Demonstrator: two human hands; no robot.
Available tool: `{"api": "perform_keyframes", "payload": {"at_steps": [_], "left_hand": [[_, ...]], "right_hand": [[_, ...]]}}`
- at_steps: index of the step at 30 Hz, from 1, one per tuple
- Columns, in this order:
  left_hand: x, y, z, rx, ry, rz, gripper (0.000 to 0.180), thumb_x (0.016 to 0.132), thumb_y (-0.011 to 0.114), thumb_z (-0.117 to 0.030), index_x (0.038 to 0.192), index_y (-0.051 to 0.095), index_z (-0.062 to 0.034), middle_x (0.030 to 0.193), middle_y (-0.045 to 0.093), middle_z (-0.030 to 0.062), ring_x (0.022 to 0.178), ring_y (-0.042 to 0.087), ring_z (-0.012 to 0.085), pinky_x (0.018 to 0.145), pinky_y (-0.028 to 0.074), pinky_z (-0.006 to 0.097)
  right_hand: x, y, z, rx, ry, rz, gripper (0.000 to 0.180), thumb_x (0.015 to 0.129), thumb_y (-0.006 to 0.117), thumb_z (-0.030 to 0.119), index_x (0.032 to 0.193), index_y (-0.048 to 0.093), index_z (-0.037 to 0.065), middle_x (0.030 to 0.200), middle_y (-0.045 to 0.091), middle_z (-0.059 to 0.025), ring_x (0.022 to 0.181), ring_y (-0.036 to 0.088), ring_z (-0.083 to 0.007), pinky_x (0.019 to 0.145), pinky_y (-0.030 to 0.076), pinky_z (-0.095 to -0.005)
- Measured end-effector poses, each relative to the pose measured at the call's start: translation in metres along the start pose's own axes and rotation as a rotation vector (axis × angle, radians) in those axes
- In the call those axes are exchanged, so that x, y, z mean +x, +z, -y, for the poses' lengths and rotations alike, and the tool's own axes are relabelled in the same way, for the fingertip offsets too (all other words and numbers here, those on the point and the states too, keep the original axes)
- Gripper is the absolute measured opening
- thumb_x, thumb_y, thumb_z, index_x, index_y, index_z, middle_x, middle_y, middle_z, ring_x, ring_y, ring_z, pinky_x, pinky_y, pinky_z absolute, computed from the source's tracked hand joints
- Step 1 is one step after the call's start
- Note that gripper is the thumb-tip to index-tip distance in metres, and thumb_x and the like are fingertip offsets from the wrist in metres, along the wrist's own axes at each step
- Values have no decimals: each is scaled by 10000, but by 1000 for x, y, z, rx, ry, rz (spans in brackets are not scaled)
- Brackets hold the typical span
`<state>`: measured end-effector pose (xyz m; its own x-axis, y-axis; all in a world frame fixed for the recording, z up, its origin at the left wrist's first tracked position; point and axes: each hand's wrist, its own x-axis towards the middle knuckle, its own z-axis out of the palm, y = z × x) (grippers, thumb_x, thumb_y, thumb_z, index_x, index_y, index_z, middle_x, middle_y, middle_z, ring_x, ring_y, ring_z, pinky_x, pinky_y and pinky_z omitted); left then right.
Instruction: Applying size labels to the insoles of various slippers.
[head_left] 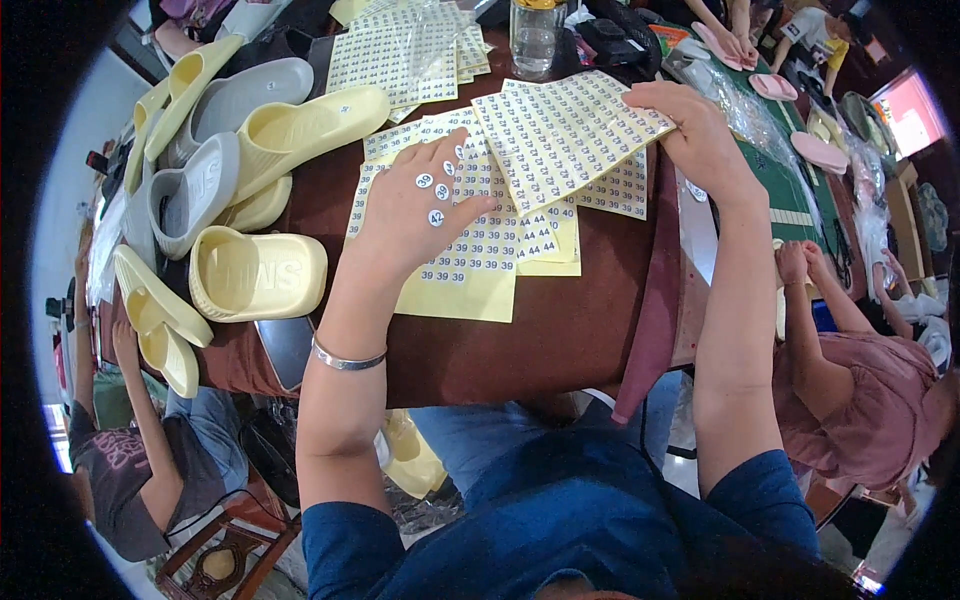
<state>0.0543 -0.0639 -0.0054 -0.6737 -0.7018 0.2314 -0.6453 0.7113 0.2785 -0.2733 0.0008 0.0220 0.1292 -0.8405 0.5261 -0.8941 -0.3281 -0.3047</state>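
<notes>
Pressing flat, left hand (425, 205) spread wide on sticker sheets (470, 235); right hand (695, 130) pinching top sheet (565, 130), beside left.

**Slippers, a jar and other workers around the table**

At nine o'clock on the brown table (560, 340) lies a heap of foam slippers: pale yellow slippers (258, 273) and grey slippers (195, 190), some tilted on each other. At twelve o'clock a clear jar (533, 35) with a yellow lid stands upright. At two o'clock pink slippers (818, 152) lie on a green table (790, 190). A person in a pink shirt (870, 400) sits at four o'clock.
</notes>
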Motion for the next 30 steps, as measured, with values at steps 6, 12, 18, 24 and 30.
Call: {"api": "perform_keyframes", "payload": {"at_steps": [6, 12, 18, 24, 30], "left_hand": [[2, 1, -3, -24, -40, 15, 809, 864, 746, -479, 1478, 457, -39, 1312, 610, 251, 1238, 575, 397, 1025, 481, 446], [3, -2, -5, -29, -63, 49, 861, 838, 769, -476, 1507, 424, -57, 1331, 604, 248, 1257, 566, 394, 1038, 471, 449], [2, -1, -3, -88, -60, 26, 916, 798, 803, -440, 1515, 396, -42, 1290, 624, 236, 1222, 587, 382, 1016, 483, 447], [-1, 0, 4, -83, 19, -52, 795, 811, 793, -399, 1431, 488, -5, 1223, 655, 232, 1151, 623, 370, 962, 511, 440], [-1, 0, 4, -68, 58, 11, 641, 844, 772, -385, 1334, 577, -19, 1274, 641, 197, 1177, 617, 352, 989, 498, 429]], "right_hand": [[-4, -5, 0, 13, 168, 154, 334, 880, 582, -6, 1189, 695, 59, 1187, 706, -144, 1117, 659, -300, 991, 494, -371], [-7, 1, -22, 42, 180, 152, 251, 971, 594, 175, 1157, 707, 48, 1106, 721, -140, 1028, 670, -305, 908, 513, -378], [-9, 1, -21, -76, 213, 158, 265, 967, 618, 224, 1116, 704, 21, 1107, 713, -143, 1040, 663, -306, 901, 513, -376], [0, 29, 15, -148, 75, 49, 288, 954, 603, 310, 1075, 728, 80, 1090, 715, -109, 1099, 635, -311, 920, 521, -438], [-1, 48, 29, -155, 28, 254, 383, 979, 599, 308, 1266, 655, 60, 1330, 613, -180, 1285, 533, -339, 1072, 442, -422]]}}
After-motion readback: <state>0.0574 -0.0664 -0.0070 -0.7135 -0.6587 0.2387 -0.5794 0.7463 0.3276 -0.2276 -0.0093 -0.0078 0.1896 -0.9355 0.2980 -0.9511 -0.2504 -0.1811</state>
